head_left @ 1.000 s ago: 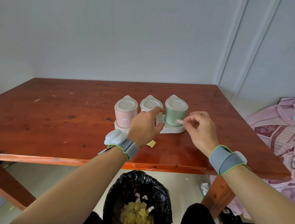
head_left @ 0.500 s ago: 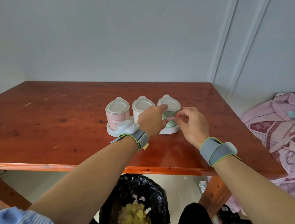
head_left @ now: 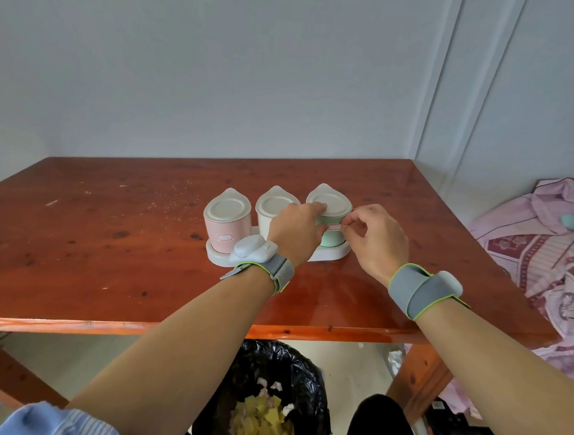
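Observation:
Three lidded jars stand in a row on a white base on the red-brown wooden table: a pink jar, a white jar and a green jar. My left hand reaches across the white jar and grips the green jar at its lid edge and side. My right hand pinches a small red-rimmed white label against the green jar's front. The pink jar bears a similar label. Both wrists wear grey bands.
A bin lined with a black bag holding yellow paper scraps stands under the table's near edge. Pink bedding lies to the right. The wall runs close behind the table's far edge.
My left hand moved from the white jar to the green jar. My right hand brought the label in against the green jar's front. The view shifted slightly.

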`<state>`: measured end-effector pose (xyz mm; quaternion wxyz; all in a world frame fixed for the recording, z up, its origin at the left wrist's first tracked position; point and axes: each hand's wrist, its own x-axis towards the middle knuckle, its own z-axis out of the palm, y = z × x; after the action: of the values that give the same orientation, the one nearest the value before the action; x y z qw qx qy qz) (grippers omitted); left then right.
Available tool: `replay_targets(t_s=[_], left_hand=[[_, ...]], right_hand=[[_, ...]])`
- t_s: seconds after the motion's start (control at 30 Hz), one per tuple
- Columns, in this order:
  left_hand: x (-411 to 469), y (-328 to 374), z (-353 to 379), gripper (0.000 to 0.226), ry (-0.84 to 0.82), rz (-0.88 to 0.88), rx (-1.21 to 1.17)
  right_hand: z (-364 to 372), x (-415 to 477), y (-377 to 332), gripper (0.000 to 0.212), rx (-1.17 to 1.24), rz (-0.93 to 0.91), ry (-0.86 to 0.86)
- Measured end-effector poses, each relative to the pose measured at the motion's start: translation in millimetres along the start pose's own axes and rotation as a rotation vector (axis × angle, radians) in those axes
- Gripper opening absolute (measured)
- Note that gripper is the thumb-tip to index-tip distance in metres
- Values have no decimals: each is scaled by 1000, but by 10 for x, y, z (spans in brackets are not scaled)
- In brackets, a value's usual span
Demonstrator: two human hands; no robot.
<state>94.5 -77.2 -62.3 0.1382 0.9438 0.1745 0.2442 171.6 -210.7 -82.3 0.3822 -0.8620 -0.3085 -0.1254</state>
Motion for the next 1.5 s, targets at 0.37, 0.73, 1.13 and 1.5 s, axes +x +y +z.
replay_targets(t_s=[0.37, 0.73, 1.13, 1.5], left_hand=[[0, -11, 2, 41, 4, 11, -15], [-10, -18, 1, 38, 32, 39, -28], [-89, 1, -30, 46, 121, -70, -7], [-131, -255, -126, 32, -9, 35, -190]], right_hand=[[2, -35, 90, 21, 171, 109, 33], [-1, -135, 108, 39, -321, -1, -334], [25, -298, 16, 45, -359, -86, -320], [-18, -250, 44, 45, -185, 14, -230]])
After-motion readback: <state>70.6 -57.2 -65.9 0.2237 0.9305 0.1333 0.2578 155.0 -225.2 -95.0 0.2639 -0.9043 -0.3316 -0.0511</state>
